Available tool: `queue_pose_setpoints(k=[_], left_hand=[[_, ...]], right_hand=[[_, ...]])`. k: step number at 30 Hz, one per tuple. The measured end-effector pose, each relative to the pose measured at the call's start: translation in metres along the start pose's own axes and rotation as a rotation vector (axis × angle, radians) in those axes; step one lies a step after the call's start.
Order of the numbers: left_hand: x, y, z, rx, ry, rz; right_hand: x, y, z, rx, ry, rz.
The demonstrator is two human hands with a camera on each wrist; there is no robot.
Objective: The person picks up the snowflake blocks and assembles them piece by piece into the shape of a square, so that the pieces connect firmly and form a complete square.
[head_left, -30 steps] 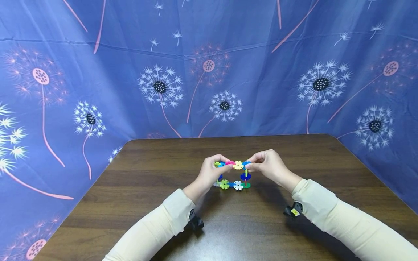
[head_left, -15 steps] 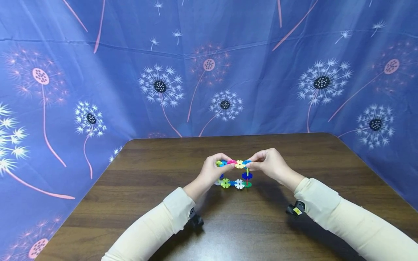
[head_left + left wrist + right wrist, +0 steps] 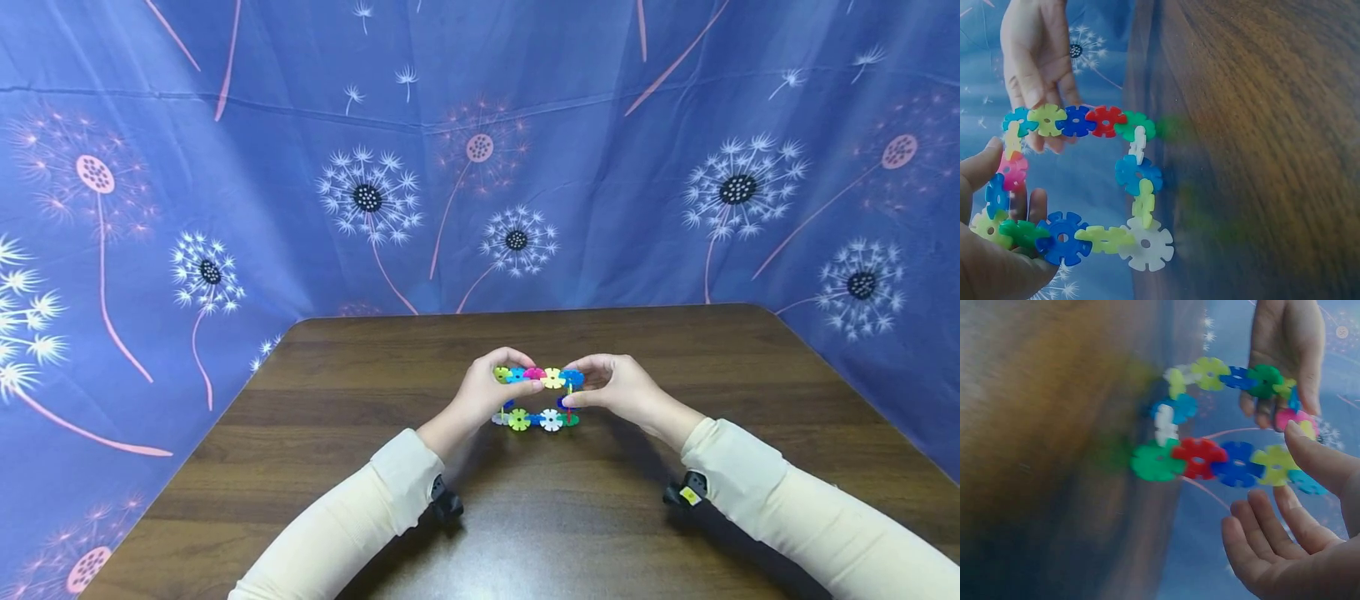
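A square loop of interlocking flower-shaped plastic discs (image 3: 552, 420) stands upright over the table, in mixed colours. My left hand (image 3: 480, 390) grips its upper left part, thumb in front near the pink disc (image 3: 535, 375) and fingers behind. My right hand (image 3: 630, 390) is at the right side, thumb and index finger spread around the upper blue disc (image 3: 573, 379). In the right wrist view its other fingers lie loosely extended below the row with the red disc (image 3: 1199, 459). The left wrist view shows the large blue disc (image 3: 1064, 238) beside my left fingers.
The brown wooden table (image 3: 345, 375) lies under both hands. Behind it hangs a blue cloth (image 3: 585, 150) with a dandelion print. Black wrist cameras sit at the left cuff (image 3: 447, 502) and right cuff (image 3: 688, 492).
My right thumb and index finger have parted from their pinch on the upper blue disc, the thumb dropping lower. My left hand keeps its hold, and the loop stays nearly in place.
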State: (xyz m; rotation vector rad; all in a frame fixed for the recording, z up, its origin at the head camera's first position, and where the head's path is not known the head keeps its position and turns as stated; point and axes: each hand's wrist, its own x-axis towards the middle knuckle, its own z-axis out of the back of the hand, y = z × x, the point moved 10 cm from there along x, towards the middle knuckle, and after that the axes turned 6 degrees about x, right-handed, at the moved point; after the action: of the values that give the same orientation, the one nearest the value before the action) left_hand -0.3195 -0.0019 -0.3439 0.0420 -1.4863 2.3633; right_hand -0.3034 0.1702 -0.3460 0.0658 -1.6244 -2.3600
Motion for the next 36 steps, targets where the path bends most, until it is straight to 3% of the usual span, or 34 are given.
queue_pose_setpoints(k=[7, 13, 17, 24, 30, 36], left_hand=[[-0.002, 0.007, 0.001, -0.044, 0.001, 0.032], [-0.007, 0.018, 0.005, 0.015, 0.017, 0.05], [-0.013, 0.031, 0.007, 0.016, 0.03, 0.094], [-0.019, 0.042, 0.015, 0.087, -0.011, 0.127], [-0.016, 0.046, 0.02, 0.045, -0.067, 0.141], [-0.009, 0.052, 0.02, -0.105, -0.07, 0.209]], right_hand=[[-0.002, -0.019, -0.012, 0.073, 0.033, -0.035], [-0.001, -0.02, -0.012, 0.109, 0.028, -0.043], [-0.001, -0.02, -0.009, 0.097, 0.014, -0.039], [0.0, -0.022, -0.002, 0.07, -0.048, -0.068], [0.004, -0.026, -0.001, 0.127, -0.075, -0.101], [0.012, -0.032, -0.003, 0.286, -0.073, -0.136]])
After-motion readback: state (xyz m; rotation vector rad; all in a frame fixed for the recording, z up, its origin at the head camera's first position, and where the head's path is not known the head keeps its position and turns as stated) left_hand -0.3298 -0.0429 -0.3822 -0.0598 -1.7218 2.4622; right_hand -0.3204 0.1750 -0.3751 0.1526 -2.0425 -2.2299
